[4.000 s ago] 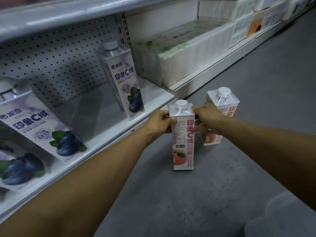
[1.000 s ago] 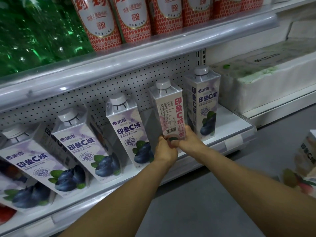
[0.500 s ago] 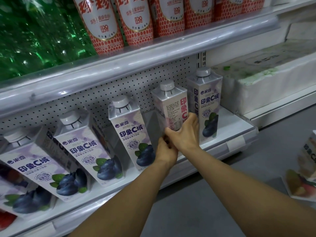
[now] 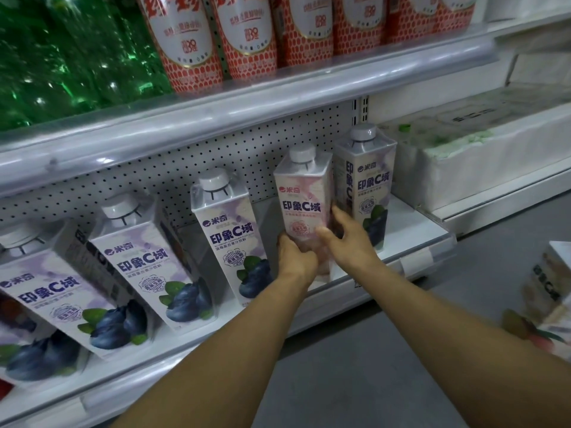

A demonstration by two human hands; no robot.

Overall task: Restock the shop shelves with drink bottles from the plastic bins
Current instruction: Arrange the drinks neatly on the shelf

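Observation:
A pink peach drink carton with a white cap stands upright on the lower white shelf, its front label facing me. My left hand grips its lower left side and my right hand holds its lower right side. It sits between two purple blueberry cartons: one on its left, one touching its right side. Another peach carton stands on the floor at the right edge, blurred.
More blueberry cartons lean along the shelf to the left. Above, a shelf rail carries red-and-white bottles and green bottles. White wrapped packs fill the bay to the right. Grey floor lies below.
The pink carton went from the floor onto the shelf and has been turned so its front label faces out. My right hand slid from its side edge down to its lower right.

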